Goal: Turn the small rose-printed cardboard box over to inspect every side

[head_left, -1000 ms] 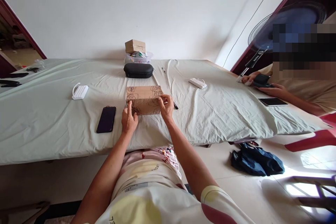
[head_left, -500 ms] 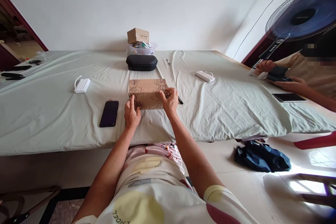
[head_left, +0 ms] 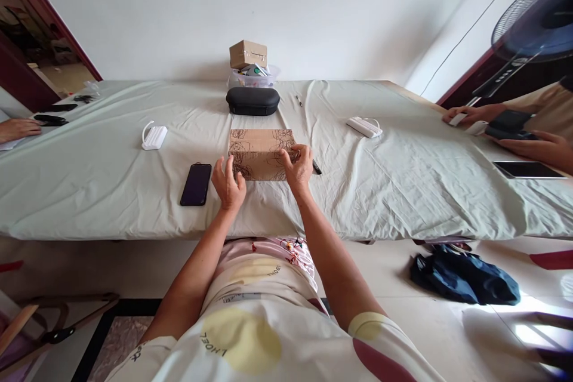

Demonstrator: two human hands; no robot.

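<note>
A brown cardboard piece (head_left: 262, 166) with black scribbled line drawings lies in front of me, a crease running across its middle. I cannot tell if it is a box or a folded sheet. My right hand (head_left: 299, 168) grips its right edge, thumb on the near face and fingers bent round the side. At the left edge, my left hand (head_left: 229, 185) has its fingers apart, the tips touching or very close to the cardboard. A black pen (head_left: 316, 167) sticks out beside my right hand. Left of my left hand lies a dark phone (head_left: 196, 185).
Behind the cardboard stand a black case (head_left: 253, 101) and a clear plastic bin (head_left: 268, 79) topped by a small carton (head_left: 248, 54). White corded blocks lie left (head_left: 154, 137) and right (head_left: 364, 127). Co-workers' hands show at the left (head_left: 20, 129) and right (head_left: 532, 146), near a tablet (head_left: 528, 170).
My left hand has loosened from the cardboard's left edge and spread its fingers. My right hand keeps its hold. The view has shifted, bringing another person's hand in at the left.
</note>
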